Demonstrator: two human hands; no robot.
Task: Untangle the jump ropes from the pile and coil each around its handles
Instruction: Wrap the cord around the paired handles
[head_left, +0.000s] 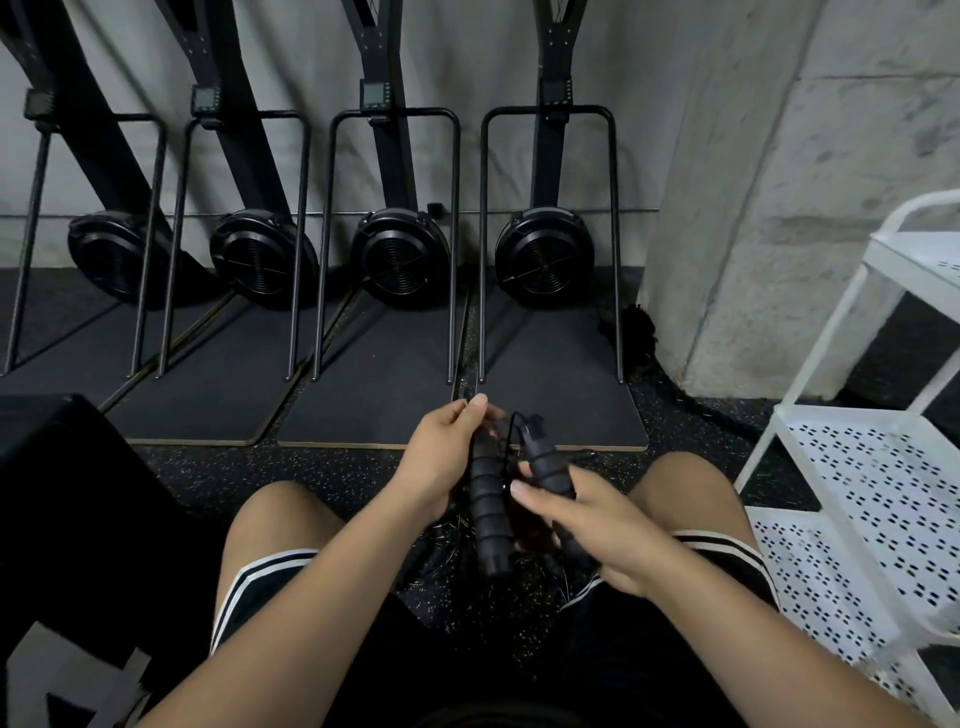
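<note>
1. While seated on the speckled floor (311, 467), faces four black upright machines (400, 254) lined along the grey wall (467, 62), each with a round fan housing low down and a flat dark mat (363, 395) in front.
2. Sits with a white perforated cart (857, 467) close on the right and a black box (78, 493) on the left.
3. Wears black shorts (254, 592) with white stripes at the hem, knees spread wide.
4. Holds two black ribbed jump-rope handles between the knees, above the floor and just ahead of the lap.
5. Grips the upper part of the left handle (488, 514) in the left hand (441, 457), fingers curled behind it and thumb (475, 405) raised at the top. Shows that handle's long axis near upright in view, with the free butt end pointing back at the lap and the far end pointing toward the machines.
6. Clamps the right handle (548, 467) in the right hand (602, 530), fingers (524, 488) wrapped over its lower half. Tilts its long axis, with the cord end up, away and slightly left, and the lower end hidden under the hand toward the right thigh.
7. Has the two handles just beside each other, nearer at the far ends and spreading toward the lap.
8. Shows a thin black cord (511, 423) arching out of the right handle's top toward the left handle.
9. Leaves a dark tangle (550, 564) under the hands on the floor. Cannot tell single strands apart.
</note>
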